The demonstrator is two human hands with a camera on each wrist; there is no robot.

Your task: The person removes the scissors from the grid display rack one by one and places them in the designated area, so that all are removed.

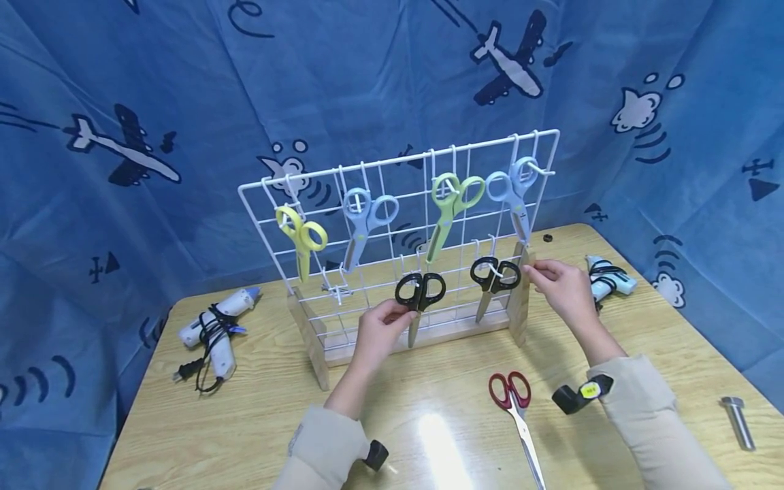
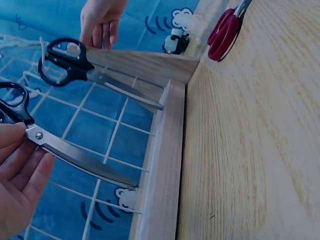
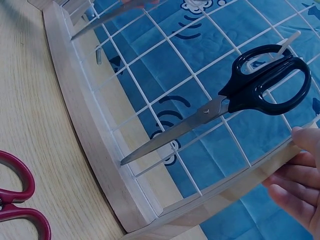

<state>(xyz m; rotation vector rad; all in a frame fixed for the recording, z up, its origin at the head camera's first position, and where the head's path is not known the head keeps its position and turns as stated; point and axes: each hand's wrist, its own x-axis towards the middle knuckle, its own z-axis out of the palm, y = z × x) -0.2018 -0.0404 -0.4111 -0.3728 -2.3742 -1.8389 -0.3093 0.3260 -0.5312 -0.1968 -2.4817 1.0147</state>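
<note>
My left hand (image 1: 381,332) pinches black-handled scissors (image 2: 65,147) near the pivot, blades pointing down, one finger loop at a hook of the white wire rack (image 1: 401,161). At the rack's right end, my right hand (image 1: 562,289) holds the edge of the wooden side post (image 3: 200,212), thumb in front and fingers behind. Another pair of black-handled scissors (image 3: 270,80) hangs from a hook beside that hand. Above them hang yellow scissors (image 1: 301,238), left blue scissors (image 1: 361,224), green scissors (image 1: 446,214) and right blue scissors (image 1: 514,194).
Red-handled scissors (image 1: 513,401) lie on the table in front of the rack. A white glue gun (image 1: 217,333) with a wrapped cord lies left, a light-blue one (image 1: 615,280) right. A metal bolt (image 1: 739,423) lies near the right edge. Blue printed cloth (image 1: 380,75) hangs behind.
</note>
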